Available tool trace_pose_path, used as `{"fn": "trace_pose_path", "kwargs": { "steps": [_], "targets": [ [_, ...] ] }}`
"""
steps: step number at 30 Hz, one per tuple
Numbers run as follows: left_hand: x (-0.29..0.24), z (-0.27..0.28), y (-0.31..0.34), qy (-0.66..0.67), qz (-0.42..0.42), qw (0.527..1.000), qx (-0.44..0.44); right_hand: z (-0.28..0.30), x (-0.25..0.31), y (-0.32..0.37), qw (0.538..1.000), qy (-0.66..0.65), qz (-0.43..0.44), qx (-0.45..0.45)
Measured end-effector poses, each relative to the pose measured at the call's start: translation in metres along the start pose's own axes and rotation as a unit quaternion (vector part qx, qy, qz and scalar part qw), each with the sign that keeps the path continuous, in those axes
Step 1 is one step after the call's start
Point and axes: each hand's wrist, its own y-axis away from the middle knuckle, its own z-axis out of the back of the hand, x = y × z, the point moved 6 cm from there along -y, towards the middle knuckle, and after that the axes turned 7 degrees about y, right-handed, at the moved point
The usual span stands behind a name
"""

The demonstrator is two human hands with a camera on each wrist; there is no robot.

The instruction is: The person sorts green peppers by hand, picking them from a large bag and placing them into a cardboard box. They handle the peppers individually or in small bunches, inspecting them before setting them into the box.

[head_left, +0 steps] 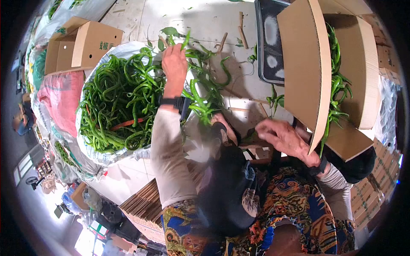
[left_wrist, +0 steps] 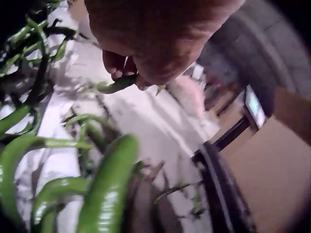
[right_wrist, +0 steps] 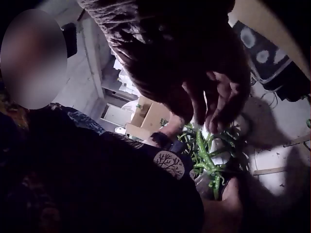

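Observation:
Green peppers [head_left: 124, 98] fill a large white sack [head_left: 81, 128], with more peppers [head_left: 200, 102] spilling over its right side. At the sack's upper right edge the left hand [head_left: 175, 64] pinches a green pepper [head_left: 186, 40]; in the left wrist view, the left hand [left_wrist: 160, 43] holds a pepper [left_wrist: 119, 85] between curled fingertips. Beside the cardboard box [head_left: 303, 55], the right hand [head_left: 286, 138] hangs in the air with loosely bent fingers and nothing visible in them. The right wrist view shows the right hand [right_wrist: 194, 73] dark, above peppers [right_wrist: 204, 150].
A black scale-like tray [head_left: 271, 42] lies left of the box, which contains peppers [head_left: 337, 89]. Stems and leaves [head_left: 170, 31] litter the tiled floor. An open carton [head_left: 92, 45] and a red sack [head_left: 64, 100] stand at the left. Flattened cardboard [head_left: 143, 205] is stacked below.

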Motion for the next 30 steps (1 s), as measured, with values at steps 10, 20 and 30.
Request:
{"fn": "trace_pose_path", "kwargs": {
  "steps": [10,20,30],
  "targets": [
    [-0.132,0.026,0.058,0.599,0.209,0.712,0.301,0.037,0.018,-0.069,0.933,0.053,0.133,-0.331],
    [0.011,-0.061,0.014,-0.055,0.049,0.990,0.117,0.006,-0.026,-0.063,0.919,-0.363,0.007,-0.155],
    [-0.036,0.039,0.023,0.593,0.291,0.732,0.167,0.016,0.001,-0.059,0.891,-0.412,0.130,-0.142]
  ]
}}
